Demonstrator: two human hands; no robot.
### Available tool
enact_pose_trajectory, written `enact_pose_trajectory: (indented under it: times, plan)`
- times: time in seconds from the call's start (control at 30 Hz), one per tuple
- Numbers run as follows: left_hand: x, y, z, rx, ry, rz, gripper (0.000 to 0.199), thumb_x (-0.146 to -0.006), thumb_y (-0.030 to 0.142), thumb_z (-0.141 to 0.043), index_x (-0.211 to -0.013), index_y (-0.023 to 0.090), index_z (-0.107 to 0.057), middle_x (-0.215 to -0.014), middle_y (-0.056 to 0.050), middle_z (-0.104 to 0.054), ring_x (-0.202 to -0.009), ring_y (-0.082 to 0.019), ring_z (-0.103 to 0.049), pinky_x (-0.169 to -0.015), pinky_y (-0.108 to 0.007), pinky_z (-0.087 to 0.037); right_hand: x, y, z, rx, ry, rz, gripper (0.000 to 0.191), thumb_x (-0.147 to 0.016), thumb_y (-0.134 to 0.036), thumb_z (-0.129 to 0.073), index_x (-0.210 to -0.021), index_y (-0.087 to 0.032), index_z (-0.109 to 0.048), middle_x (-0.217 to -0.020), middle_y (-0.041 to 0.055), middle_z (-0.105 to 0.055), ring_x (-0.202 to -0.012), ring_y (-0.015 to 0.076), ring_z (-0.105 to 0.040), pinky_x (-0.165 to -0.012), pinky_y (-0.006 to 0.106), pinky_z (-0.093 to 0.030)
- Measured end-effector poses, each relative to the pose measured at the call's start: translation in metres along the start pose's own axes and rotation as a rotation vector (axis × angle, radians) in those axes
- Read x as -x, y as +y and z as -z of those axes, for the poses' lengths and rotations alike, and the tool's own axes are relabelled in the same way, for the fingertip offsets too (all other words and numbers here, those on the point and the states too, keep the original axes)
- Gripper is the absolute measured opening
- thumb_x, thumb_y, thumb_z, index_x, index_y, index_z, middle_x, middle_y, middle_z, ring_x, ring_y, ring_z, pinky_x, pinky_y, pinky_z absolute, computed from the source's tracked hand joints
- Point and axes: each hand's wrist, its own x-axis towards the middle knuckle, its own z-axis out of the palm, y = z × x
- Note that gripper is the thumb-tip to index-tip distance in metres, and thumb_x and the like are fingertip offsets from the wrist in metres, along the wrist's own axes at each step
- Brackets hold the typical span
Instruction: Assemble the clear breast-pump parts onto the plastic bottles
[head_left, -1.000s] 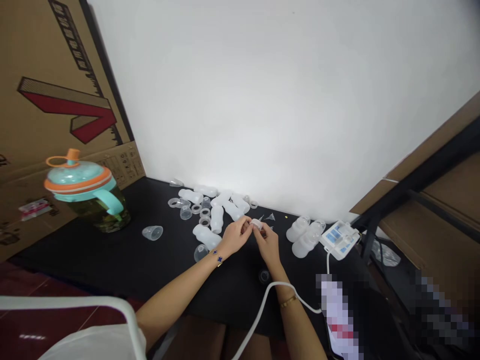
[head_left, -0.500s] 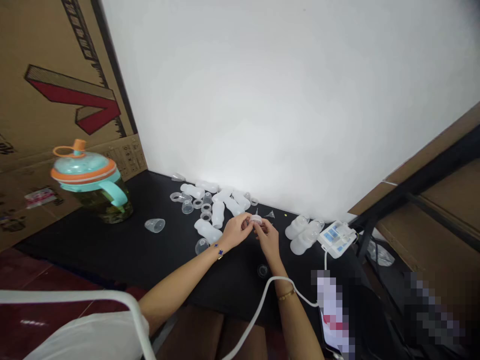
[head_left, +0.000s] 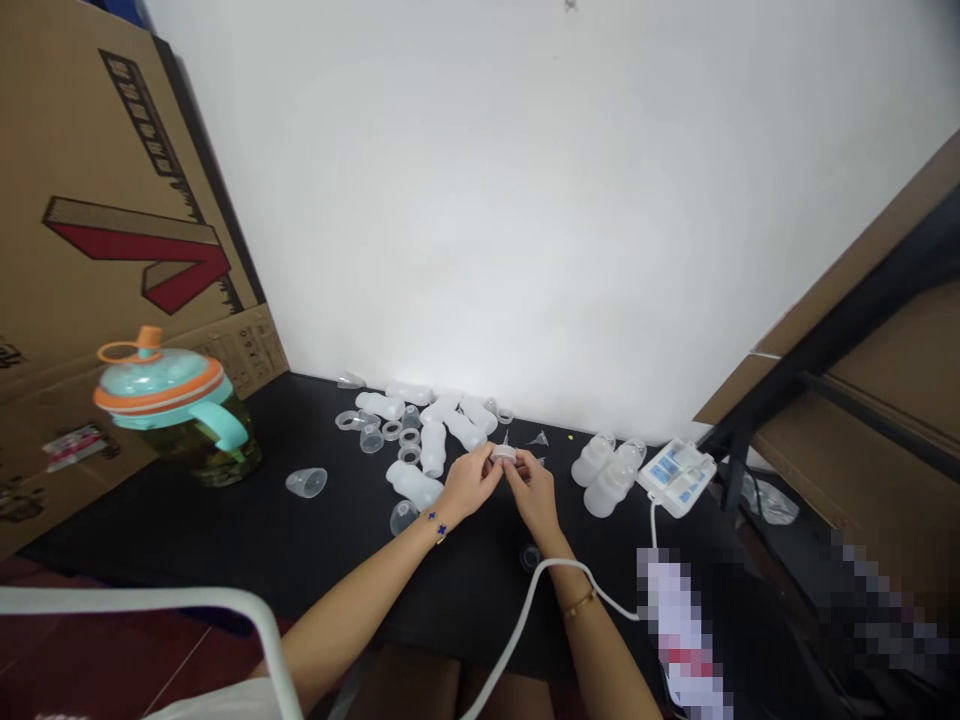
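Note:
Between my two hands is a small whitish bottle collar ring (head_left: 504,453), gripped from both sides. My left hand (head_left: 471,482) pinches its left edge with thumb and fingers. The fingers of my right hand (head_left: 532,490) close on its right edge. A thin clear tip stands just above the ring; whether it belongs to it I cannot tell. Left of my hands lie several white baby bottle bodies (head_left: 415,486), clear collar rings (head_left: 409,455) and clear dome caps (head_left: 371,438). A dark round clear piece (head_left: 530,557) sits beside my right wrist.
Assembled bottles (head_left: 613,485) stand to the right, beside a white power strip (head_left: 677,476). A white cable (head_left: 517,640) loops across my right forearm. A teal-lidded jug (head_left: 176,415) stands at left on the black table (head_left: 337,560). A clear cap (head_left: 307,482) lies nearby.
The view has tilted up slightly, so everything sits a little lower in the picture. Both hands keep hold of the ring, with fingers slightly shifted.

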Motion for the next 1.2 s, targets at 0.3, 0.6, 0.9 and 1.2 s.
enact_pose_trajectory:
  times: [0.3,0.6,0.9,1.2]
  plan:
    - [0.0018,0.0015,-0.0002,0.023,0.007,0.000,0.015,-0.097,0.033,-0.048,-0.088,0.021,-0.052,-0.069,0.001,-0.058,-0.064,-0.018,-0.057,-0.064,-0.028,-0.037,0.0004,-0.0010,0.0015,-0.020,-0.014,-0.009,0.026,-0.093,-0.042,-0.058,-0.099,-0.021,-0.072,-0.087,0.0025,-0.075,-0.071,0.0186,-0.067,-0.069,0.028,-0.050]
    - [0.0014,0.0037,0.0014,0.093,0.015,0.008,0.017,-0.095,0.033,-0.051,-0.083,0.022,-0.051,-0.066,0.003,-0.054,-0.061,-0.016,-0.054,-0.062,-0.026,-0.037,0.0010,-0.0039,0.0026,-0.011,-0.009,0.003,0.025,-0.093,-0.042,-0.058,-0.097,-0.021,-0.072,-0.083,0.0019,-0.075,-0.072,0.0189,-0.067,-0.069,0.028,-0.050]
    - [0.0021,0.0070,0.0032,0.114,0.023,0.013,0.023,-0.095,0.037,-0.050,-0.078,0.022,-0.045,-0.064,0.004,-0.049,-0.059,-0.014,-0.049,-0.061,-0.026,-0.033,0.0021,-0.0023,0.0018,-0.001,-0.003,0.020,0.027,-0.094,-0.044,-0.057,-0.097,-0.022,-0.072,-0.083,0.0021,-0.075,-0.073,0.0195,-0.068,-0.069,0.028,-0.050]
    - [0.0020,0.0083,0.0056,0.125,0.024,0.031,0.024,-0.095,0.037,-0.049,-0.077,0.022,-0.044,-0.065,0.004,-0.049,-0.060,-0.014,-0.049,-0.062,-0.027,-0.033,0.0033,-0.0074,0.0022,0.033,-0.014,0.019,0.031,-0.095,-0.048,-0.055,-0.094,-0.021,-0.071,-0.082,0.0031,-0.075,-0.071,0.0195,-0.067,-0.067,0.027,-0.050]
